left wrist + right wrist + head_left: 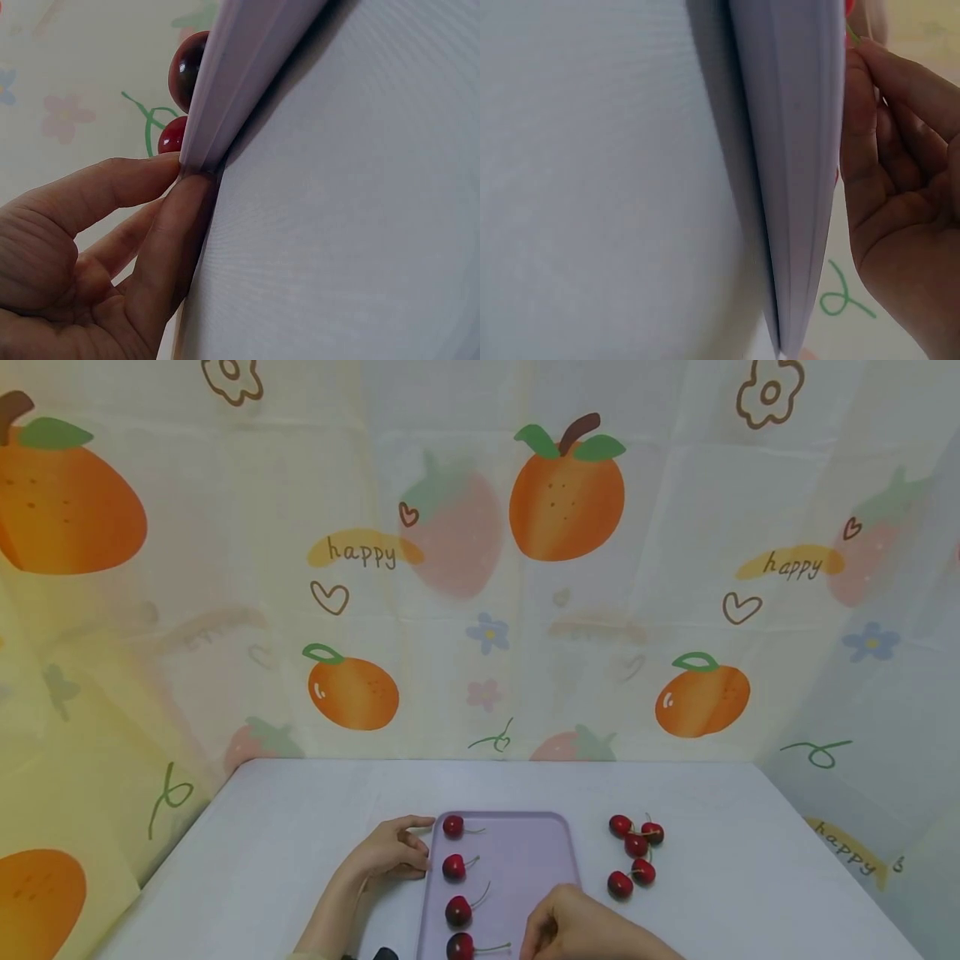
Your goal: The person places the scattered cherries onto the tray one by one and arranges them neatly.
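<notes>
"In the lower middle of the frame, how does your tray (525, 860) lie?"

"Its long axis runs from top to bottom of the frame, flat on the white table (735, 843), with the near end cut off by the bottom edge."

"And the cherries (458, 910) on it?"

"Four show, in a column down its left side. The top cherry (453, 827) points its stem right; the second's goes right and a little upward; the third's climbs toward the upper right; the bottom cherry (459, 947) has its stem nearly level, pointing right, toward my right hand (592, 927)."

"How are your arms placed?"

"My left arm (330, 914) leans up and rightward from the bottom edge, so the left hand (393, 850) sits at the tray's upper left, fingers a little apart, tips against the outer wall. My right arm (647, 941) enters at the bottom, right of centre, and that hand reaches leftward across the tray's right rim."

"Does it grip anything?"

"In the right wrist view, thumb and forefinger pinch a green cherry stem (854, 34), the other fingers bent behind them. I can't tell which cherry it belongs to."

"What lies beside the tray?"

"Right of it, near but not touching, five loose cherries (636, 845) sit on the table: three bunched at the top, two just below."
</notes>
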{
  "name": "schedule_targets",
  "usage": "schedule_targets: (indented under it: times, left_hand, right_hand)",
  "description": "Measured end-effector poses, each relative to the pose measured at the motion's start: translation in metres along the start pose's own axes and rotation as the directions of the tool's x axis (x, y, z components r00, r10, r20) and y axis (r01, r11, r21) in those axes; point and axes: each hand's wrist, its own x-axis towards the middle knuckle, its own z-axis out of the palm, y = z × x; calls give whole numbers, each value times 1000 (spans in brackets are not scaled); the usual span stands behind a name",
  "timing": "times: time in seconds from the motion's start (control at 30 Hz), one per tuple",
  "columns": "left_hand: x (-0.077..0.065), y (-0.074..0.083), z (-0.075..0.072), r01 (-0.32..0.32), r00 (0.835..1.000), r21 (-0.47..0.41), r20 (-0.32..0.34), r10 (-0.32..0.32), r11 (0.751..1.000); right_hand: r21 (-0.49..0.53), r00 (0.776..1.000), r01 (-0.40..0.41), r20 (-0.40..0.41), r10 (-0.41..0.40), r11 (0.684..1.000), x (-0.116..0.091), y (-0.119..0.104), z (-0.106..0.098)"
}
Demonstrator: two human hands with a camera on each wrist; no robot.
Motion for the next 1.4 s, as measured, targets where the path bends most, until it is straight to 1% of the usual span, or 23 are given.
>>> schedule_targets:
  times: [0.1, 0.33, 0.57, 0.8, 1.03, 1.23, 1.4]
  left_hand:
    - [0, 0, 0, 4, 1000, 7, -4, -4, 1000]
    - [0, 1, 0, 0, 1000, 9, -2, 0, 1000]
    - [1, 0, 0, 6, 1000, 12, -2, -6, 1000]
    - [1, -1, 0, 7, 1000, 9, -3, -7, 1000]
    - [1, -1, -2, -14, 1000, 6, 14, 14, 1000]
    - [2, -3, -1, -7, 1000, 18, 5, 7, 1000]
    - [4, -4, -1, -12, 1000, 20, 5, 12, 1000]
  right_hand:
    - [7, 1000, -19, 1, 19, 1000, 2, -1, 3]
    - [-8, 1000, -6, 22, 6, 1000, 10, -2, 10]
    - [10, 999, -37, 14, 36, 999, 12, -5, 15]
    - [17, 999, -46, 15, 45, 999, 12, -5, 14]
    - [12, 999, -39, 15, 39, 999, 12, -4, 12]
    - [2, 1000, -29, 7, 29, 1000, 13, -1, 12]
    - [19, 999, -34, 0, 34, 999, 13, -2, 11]
